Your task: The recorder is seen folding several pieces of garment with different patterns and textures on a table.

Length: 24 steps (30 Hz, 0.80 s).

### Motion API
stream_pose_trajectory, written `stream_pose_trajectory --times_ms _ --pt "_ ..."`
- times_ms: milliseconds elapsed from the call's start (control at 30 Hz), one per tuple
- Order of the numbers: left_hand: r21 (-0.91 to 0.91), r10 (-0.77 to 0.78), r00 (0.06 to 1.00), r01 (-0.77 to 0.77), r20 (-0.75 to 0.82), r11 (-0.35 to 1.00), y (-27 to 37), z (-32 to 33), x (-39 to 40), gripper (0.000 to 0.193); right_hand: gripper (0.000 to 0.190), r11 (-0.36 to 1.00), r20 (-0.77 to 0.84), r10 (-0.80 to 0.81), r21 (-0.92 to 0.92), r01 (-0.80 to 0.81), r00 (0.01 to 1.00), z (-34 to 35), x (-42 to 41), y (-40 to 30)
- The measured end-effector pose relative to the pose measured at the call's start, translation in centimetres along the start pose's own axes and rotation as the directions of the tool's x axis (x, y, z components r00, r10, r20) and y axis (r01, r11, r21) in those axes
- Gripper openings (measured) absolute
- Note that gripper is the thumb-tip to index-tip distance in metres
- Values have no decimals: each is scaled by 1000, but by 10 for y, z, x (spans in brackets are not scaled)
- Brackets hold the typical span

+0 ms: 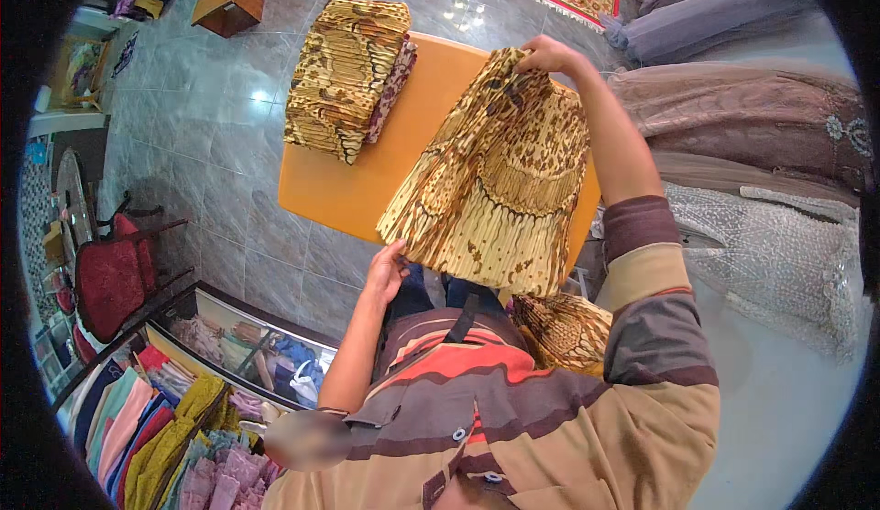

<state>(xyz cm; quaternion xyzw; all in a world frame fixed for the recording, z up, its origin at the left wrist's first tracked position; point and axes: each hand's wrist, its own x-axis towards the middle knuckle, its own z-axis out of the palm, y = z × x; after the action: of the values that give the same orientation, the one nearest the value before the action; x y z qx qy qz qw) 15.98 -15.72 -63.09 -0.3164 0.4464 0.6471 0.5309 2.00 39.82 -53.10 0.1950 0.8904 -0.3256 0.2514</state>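
Observation:
A pleated cloth garment (529,194) in cream, gold and brown animal print hangs and spreads over the near right part of an orange-yellow table (330,187). My right hand (550,55) grips its gathered far end, with the arm stretched out above the table. At the near left corner of the hem, the fingertips of my left hand (386,273) pinch the edge. A folded stack of similar pleated cloth (347,77) lies on the table's left side. A maroon patterned cloth (395,91) shows from under that stack.
More printed pleated cloth (567,328) lies low beside my right side. Tulle and lace gowns (742,118) hang along the right. At the lower left stands a glass-topped case (254,345) with fabrics, near a red chair (113,276). A wooden box (228,5) sits on the tiled floor.

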Motion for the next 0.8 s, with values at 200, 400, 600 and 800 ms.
stream_pose_trajectory --times_ms 200,400,600,800 --pt "16 138 986 -141 95 990 65 45 -50 19 37 988 -65 1 154 9 998 -76 -62 -11" --pt "156 328 918 -366 224 918 156 130 -95 17 38 939 -257 -53 316 136 965 -162 -125 14" --pt "270 537 732 -665 419 696 261 218 -122 25 12 691 -541 -129 552 466 831 -220 -210 12" --pt "306 585 538 -838 607 452 291 225 -153 21 28 681 -743 -94 437 588 662 -174 -301 28"
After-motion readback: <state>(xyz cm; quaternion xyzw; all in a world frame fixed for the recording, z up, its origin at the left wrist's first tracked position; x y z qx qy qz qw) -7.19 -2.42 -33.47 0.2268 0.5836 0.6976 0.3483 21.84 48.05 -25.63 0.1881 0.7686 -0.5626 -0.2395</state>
